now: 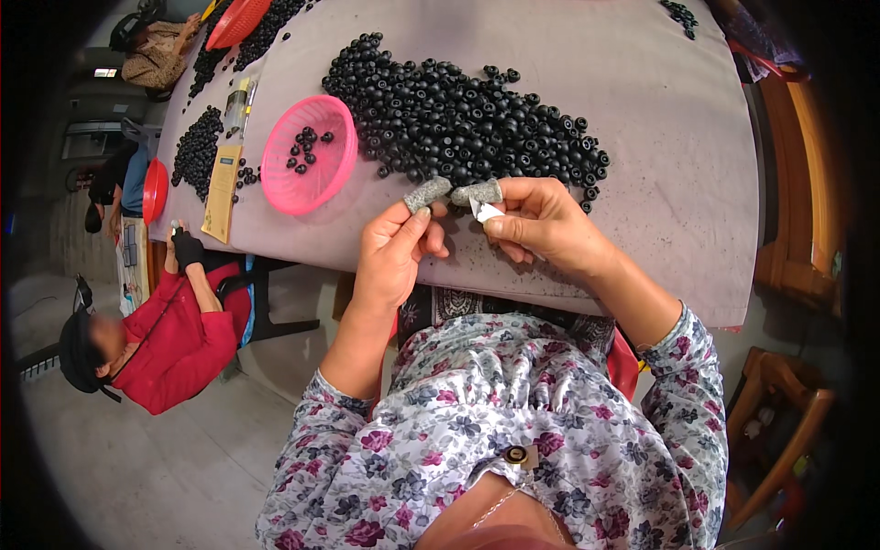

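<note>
Both my hands meet above the near edge of the table, each with a grey fabric sleeve on its index finger. My left hand [396,249] is closed in a pinch, thumb against the sleeved finger; whatever it holds is hidden. Between thumb and fingers of my right hand [548,227] is a small white piece [488,213] with a thin pointed tip, turned toward the left hand. Just beyond the hands spreads a large heap of small black round parts [458,124], many showing a hole. To its left, a pink plastic basket [341,170] contains several similar black parts.
A tan cardboard strip [222,194] lies left of the basket, near another black pile [197,151]. At the left, a person in red [179,353] sits at the table's edge. Red baskets [240,20] stand farther off. A wooden chair [779,431] is at the right.
</note>
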Action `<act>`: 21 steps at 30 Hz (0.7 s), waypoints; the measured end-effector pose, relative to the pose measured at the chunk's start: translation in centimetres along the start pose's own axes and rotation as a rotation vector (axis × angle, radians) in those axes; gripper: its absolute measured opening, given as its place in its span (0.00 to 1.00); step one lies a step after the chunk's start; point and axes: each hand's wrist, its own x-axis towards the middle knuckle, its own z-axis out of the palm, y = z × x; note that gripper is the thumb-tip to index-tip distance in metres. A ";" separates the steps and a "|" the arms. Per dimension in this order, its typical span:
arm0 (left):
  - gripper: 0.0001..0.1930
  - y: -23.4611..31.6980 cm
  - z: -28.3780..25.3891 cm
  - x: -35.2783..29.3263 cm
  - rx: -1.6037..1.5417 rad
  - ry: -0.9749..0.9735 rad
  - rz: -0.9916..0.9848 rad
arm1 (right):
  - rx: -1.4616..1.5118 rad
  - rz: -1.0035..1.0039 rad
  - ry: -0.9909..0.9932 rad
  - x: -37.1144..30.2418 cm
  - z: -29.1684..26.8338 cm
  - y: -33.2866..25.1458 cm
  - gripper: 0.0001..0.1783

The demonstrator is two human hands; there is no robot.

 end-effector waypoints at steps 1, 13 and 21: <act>0.12 0.2 0.3 0.0 0.012 0.015 0.004 | 0.000 0.003 0.005 0.0 0.0 0.0 0.14; 0.14 0.2 -1.3 -0.4 0.405 0.143 0.092 | -0.015 0.007 -0.012 0.1 -0.1 0.1 0.14; 0.12 0.1 0.8 -0.1 -0.102 0.053 -0.119 | -0.094 0.068 -0.100 0.1 -0.2 0.4 0.11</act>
